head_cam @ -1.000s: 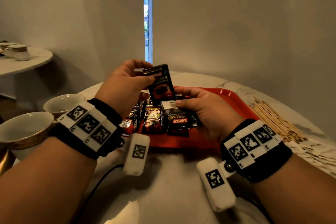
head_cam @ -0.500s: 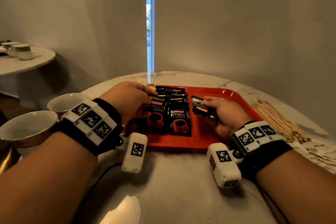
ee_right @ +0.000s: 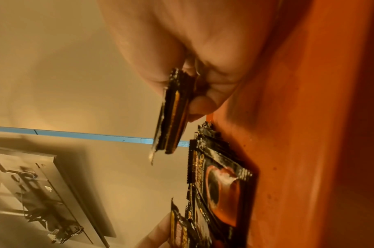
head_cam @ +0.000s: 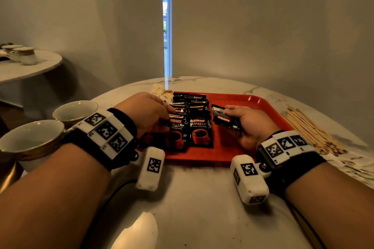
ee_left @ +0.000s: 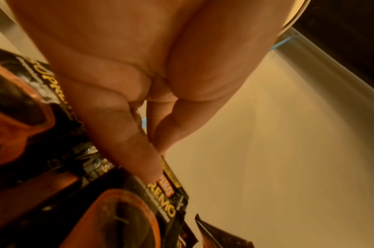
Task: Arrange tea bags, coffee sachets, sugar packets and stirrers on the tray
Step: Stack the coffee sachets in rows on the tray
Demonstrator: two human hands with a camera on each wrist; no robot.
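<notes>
A red tray [head_cam: 242, 99] lies on the marble table with black coffee sachets [head_cam: 199, 127] overlapped in two columns on its left part. My left hand [head_cam: 170, 110] reaches over the left column and pinches the top edge of one sachet [ee_left: 167, 189] between thumb and fingers [ee_left: 139, 151]. To the right, my right hand [head_cam: 228, 117] rests on the tray and grips a small stack of sachets [head_cam: 223, 120], seen edge-on in the right wrist view [ee_right: 171, 117]. Wooden stirrers [head_cam: 309, 127] lie in a heap on the table right of the tray.
Pale packets [head_cam: 159, 91] lie at the tray's far left corner. Two cups [head_cam: 74, 109] [head_cam: 30, 139] stand at the table's left edge. White paper packets [head_cam: 356, 166] lie at the right edge, and a side table [head_cam: 30, 66] with cups stands at the far left.
Both hands came down from in front of me to the tray. The left brought a sachet onto the left column; the right moved rightward with its stack.
</notes>
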